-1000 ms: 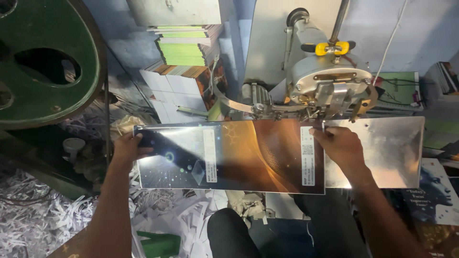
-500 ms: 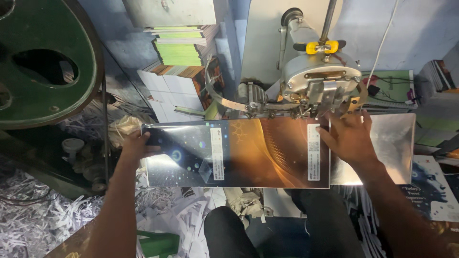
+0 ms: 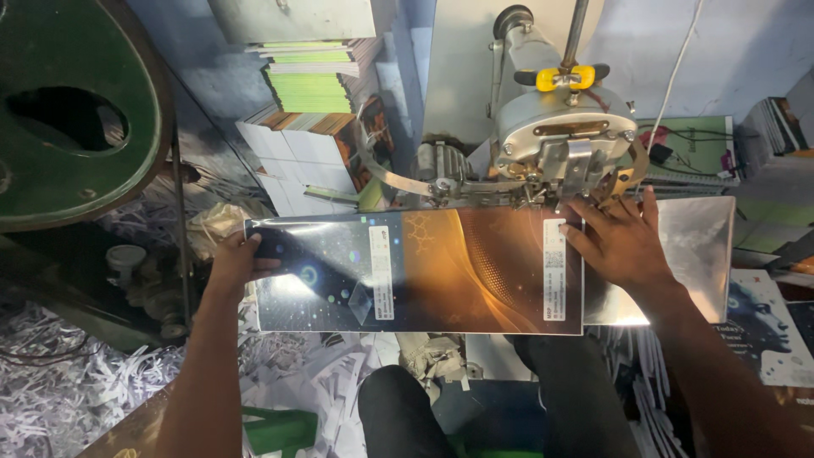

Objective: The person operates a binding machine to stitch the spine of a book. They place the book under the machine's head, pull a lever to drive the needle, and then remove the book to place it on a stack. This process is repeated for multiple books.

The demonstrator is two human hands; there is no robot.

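A glossy printed cover sheet (image 3: 441, 271), dark blue on the left and orange on the right, lies flat under the head of a stitching machine (image 3: 564, 140). My left hand (image 3: 233, 263) grips the sheet's left edge. My right hand (image 3: 619, 242) presses flat on its right end, fingers close to the machine's head. The sheet's right end rests on a shiny metal table plate (image 3: 695, 246). My knees show below the sheet.
A large green flywheel (image 3: 68, 110) fills the upper left. Stacks of green and white booklets (image 3: 309, 85) stand behind the sheet. Shredded paper trimmings (image 3: 76, 382) cover the floor at the lower left. More printed sheets (image 3: 772, 326) lie at the right.
The sheet and both hands have shifted slightly right and up toward the machine head. My right hand now lies flatter beside the head.
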